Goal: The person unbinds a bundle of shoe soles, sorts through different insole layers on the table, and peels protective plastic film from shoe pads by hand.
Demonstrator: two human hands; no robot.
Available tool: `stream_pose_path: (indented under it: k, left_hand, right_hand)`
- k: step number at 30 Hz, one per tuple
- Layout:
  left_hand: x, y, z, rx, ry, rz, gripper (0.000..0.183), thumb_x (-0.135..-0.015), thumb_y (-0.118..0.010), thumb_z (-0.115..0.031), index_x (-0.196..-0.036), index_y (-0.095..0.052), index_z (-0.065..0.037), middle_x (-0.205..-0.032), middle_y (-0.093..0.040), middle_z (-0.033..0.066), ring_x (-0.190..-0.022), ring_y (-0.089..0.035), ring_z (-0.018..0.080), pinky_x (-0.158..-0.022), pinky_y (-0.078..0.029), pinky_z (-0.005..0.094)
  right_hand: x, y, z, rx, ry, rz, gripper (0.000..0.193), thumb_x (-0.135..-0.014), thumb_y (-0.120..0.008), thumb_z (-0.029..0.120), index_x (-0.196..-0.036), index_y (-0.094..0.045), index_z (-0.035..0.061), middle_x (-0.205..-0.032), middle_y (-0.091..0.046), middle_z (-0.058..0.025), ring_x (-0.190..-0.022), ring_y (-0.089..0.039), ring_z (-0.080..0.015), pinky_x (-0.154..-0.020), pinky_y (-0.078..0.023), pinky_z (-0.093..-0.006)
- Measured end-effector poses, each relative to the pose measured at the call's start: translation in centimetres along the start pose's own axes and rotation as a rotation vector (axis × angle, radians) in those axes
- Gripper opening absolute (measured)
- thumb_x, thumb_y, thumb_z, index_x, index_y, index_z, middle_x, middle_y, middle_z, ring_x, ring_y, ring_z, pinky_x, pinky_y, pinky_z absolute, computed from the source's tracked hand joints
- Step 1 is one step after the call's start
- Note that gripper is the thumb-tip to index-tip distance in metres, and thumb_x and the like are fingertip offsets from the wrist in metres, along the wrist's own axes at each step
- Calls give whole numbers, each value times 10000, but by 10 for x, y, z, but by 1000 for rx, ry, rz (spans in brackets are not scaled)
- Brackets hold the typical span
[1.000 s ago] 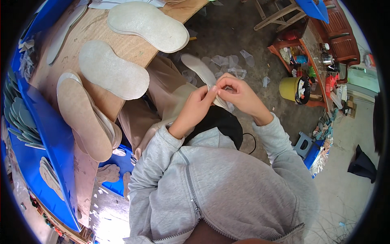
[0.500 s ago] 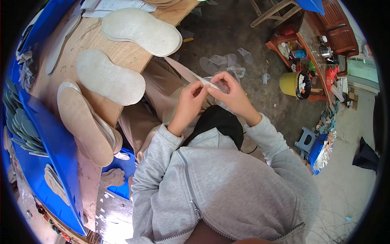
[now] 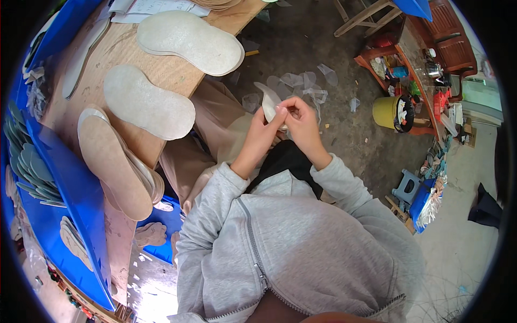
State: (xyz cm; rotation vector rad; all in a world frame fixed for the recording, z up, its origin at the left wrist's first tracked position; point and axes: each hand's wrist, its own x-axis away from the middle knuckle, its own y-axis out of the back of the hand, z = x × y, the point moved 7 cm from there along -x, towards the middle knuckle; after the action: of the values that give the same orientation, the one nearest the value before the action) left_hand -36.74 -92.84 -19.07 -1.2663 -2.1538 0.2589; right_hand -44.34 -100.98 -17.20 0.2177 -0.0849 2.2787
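Note:
Above my lap, both hands are closed on a pale shoe insole (image 3: 269, 106), which is bent and tilted so that one end points away from me. My left hand (image 3: 261, 139) grips its near left part, the thumb along the top. The fingers of my right hand (image 3: 303, 127) pinch at its near edge, touching the left fingertips. What lies exactly between the fingertips is too small to make out. To the left on the wooden table (image 3: 119, 48) lie a single whitish insole (image 3: 148, 102), a whitish pair (image 3: 188, 40) and a beige stack (image 3: 113, 161).
Blue bins (image 3: 81, 188) with grey-green insoles (image 3: 35, 167) line the left side. Clear film scraps (image 3: 304, 81) litter the floor ahead. At the right stand a yellow bin (image 3: 383, 112), a cluttered wooden bench (image 3: 414, 59) and a small grey-blue stool (image 3: 407, 184).
The insole has swung more upright and its far end has come in from the left. My right hand has moved left and nearer to me, its fingers now more curled.

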Motion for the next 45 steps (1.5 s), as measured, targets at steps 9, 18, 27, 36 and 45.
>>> stream_pose_path:
  k: [9,18,27,36,45]
  left_hand:
    - [27,-7,13,-42,219,374,267,-942,-575,-180,-1136,-555,2,-898,-643,38,-735,-611,90,-642,-496,222]
    - [26,12,-22,3,176,163,325,-903,-645,-194,-1147,-585,13,-1031,-648,36,-894,-610,95,-769,-502,262]
    - [-7,-39,-70,-350,-341,36,285,-883,-651,-220,-1012,-612,31,-907,-663,67,-819,-621,115,-707,-503,272]
    - [19,-57,-76,-578,-460,214,326,-859,-658,-263,-869,-622,60,-732,-640,202,-695,-657,279,-595,-489,390]
    - [53,-38,-117,-796,-851,27,300,-856,-658,-243,-859,-637,56,-787,-648,227,-701,-626,392,-666,-494,434]
  right_hand:
    - [-95,257,-152,129,-277,-482,111,-819,-664,149,-751,-662,61,-612,-582,-2,-490,-522,-99,-435,-398,-260]
    - [-123,423,-140,994,-349,-627,978,-766,-705,500,-1427,-231,-42,-1284,-506,-286,-1057,-603,-375,-845,-500,-407]
    - [-14,125,-82,539,-490,334,633,-898,-576,464,-1330,-461,16,-1268,-549,-141,-1042,-600,-243,-834,-510,-298]
    - [-72,52,55,-983,-186,432,1096,-783,-556,690,-1472,-116,-40,-1459,-336,-231,-1342,-360,-325,-1091,-328,-454]
    - [-139,-52,155,-191,101,655,736,-812,-715,262,-1383,-354,-28,-1263,-554,-128,-1091,-600,-187,-895,-512,-312]
